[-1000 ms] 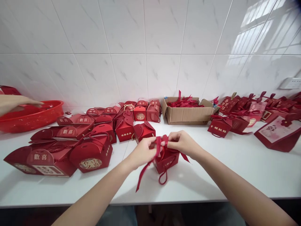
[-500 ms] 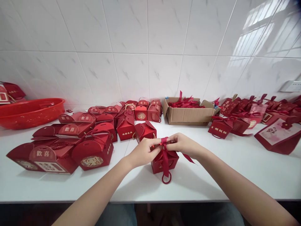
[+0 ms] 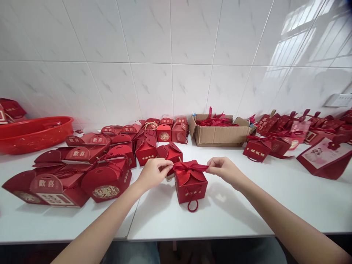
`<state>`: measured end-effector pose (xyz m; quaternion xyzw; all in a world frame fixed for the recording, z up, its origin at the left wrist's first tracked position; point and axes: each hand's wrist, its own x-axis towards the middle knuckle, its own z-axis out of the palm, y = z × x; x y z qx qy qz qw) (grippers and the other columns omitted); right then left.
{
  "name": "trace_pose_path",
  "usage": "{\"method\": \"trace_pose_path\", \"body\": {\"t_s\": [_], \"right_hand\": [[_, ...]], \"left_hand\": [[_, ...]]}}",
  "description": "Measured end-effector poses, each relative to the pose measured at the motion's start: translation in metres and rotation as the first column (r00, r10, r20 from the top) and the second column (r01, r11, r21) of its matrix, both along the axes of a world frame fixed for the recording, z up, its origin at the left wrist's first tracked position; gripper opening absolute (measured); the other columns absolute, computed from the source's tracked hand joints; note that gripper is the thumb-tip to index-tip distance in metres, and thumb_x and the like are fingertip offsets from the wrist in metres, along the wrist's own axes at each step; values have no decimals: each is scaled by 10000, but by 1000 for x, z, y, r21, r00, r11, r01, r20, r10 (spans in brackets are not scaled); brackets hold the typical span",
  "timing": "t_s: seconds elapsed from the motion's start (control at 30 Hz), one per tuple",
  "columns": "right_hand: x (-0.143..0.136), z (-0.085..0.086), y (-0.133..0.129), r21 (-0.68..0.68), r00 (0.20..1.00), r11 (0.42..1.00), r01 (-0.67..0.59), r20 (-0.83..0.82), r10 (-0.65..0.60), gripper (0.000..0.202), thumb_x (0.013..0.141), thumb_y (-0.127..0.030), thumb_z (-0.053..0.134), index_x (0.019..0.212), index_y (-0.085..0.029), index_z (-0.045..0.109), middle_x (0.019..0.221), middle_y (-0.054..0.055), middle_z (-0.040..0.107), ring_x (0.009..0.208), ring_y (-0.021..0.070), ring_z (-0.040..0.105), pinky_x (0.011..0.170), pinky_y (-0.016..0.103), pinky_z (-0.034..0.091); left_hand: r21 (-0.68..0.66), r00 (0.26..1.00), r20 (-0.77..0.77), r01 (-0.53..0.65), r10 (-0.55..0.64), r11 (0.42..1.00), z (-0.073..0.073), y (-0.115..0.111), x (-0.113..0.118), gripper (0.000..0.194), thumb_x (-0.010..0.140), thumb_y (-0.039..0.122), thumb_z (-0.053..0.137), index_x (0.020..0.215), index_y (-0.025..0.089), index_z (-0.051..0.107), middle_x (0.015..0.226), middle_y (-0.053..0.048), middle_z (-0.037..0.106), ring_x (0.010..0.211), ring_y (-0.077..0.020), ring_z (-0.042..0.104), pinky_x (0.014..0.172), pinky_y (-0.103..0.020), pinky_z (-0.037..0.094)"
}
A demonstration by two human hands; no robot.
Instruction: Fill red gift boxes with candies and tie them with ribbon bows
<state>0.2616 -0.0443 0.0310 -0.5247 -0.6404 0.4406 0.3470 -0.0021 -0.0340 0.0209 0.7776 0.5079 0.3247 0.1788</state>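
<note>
In front of me stands a small red gift box (image 3: 191, 185) with gold lettering and a red cord loop (image 3: 193, 206) at its front. A dark red ribbon (image 3: 189, 166) is knotted across the top of the box. My left hand (image 3: 155, 174) pinches the ribbon's left part between thumb and fingers. On the other side, my right hand (image 3: 227, 171) pinches its right part, so the ribbon is drawn out sideways. Just behind my left hand is another red box (image 3: 169, 152), partly hidden.
Red boxes with cord handles (image 3: 108, 181) crowd the left of the white table (image 3: 233, 216). An open cardboard box (image 3: 220, 136) of ribbons stands at the back. Ribbon-tied boxes (image 3: 257, 148) fill the right side. A red plastic basin (image 3: 35, 135) sits far left.
My hands were together over the box top, working the ribbon. They have now moved apart to left and right, each pulling on the ribbon, and the box front shows.
</note>
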Motion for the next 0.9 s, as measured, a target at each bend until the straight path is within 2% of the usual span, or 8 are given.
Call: {"method": "trace_pose_path", "body": {"t_s": [0.27,0.37,0.43,0.47,0.57,0.67,0.77,0.9], "right_hand": [[9,-7,-12,141,991,989,38,118,-55,220,695,-271,616,526,-180,508,965,64,618,769,178,573,721,338,443],[24,-17,-9,191,991,974,-125,61,115,116,739,-300,654,756,-211,582,1191,70,572,1069,226,566,917,387,442],[31,-28,-1,186,944,929,-320,-21,330,558,683,-349,750,1184,-299,510,1443,76,382,1326,248,390,1034,422,387],[30,-33,2,174,914,904,-391,-41,403,866,634,-370,795,1368,-345,335,1526,84,249,1401,254,275,1073,443,349],[9,-46,7,142,893,886,-441,-29,449,1297,576,-392,838,1487,-343,-84,1572,130,100,1440,273,177,1115,488,284],[-10,-53,-5,142,927,921,-362,-45,371,1251,609,-387,820,1499,-322,-58,1528,133,255,1376,273,337,1106,477,323],[17,-63,-23,123,982,976,-180,-25,185,1114,657,-414,783,1498,-355,54,1480,94,371,1327,284,418,1088,469,367],[123,-81,-30,207,943,950,232,191,-272,849,703,-482,718,1440,-363,314,1264,154,588,1172,387,552,926,512,491]], "left_hand": [[113,991,-116,-49,62,992,-10,-2,-11,247,845,277,510,883,226,749,831,-45,725,747,-179,647,548,-223,457],[22,996,-50,-67,69,997,-14,-12,-12,251,862,305,507,927,202,726,865,-58,721,752,-181,661,582,-239,497],[-46,996,28,-80,81,996,-20,-25,-12,293,878,344,503,1072,199,669,899,-63,711,763,-178,668,637,-261,535],[-61,996,55,-67,70,996,-24,-33,-11,324,880,358,509,1140,207,630,952,-69,704,820,-183,672,699,-280,552],[-46,997,50,60,-58,997,-38,-58,-8,424,864,335,551,1275,237,527,1259,-97,602,1150,-220,582,965,-363,502],[-28,987,-45,150,-152,988,-49,-74,-11,505,851,284,569,1345,268,464,1419,-97,473,1296,-246,465,1057,-402,438],[229,990,-124,-36,65,973,-51,-79,-32,410,837,249,582,1241,303,542,1403,-73,474,1328,-281,410,1072,-462,405],[600,831,44,-465,554,650,-44,-77,-83,351,792,262,651,1128,286,554,1340,-78,496,1249,-321,461,1094,-550,306]]}}
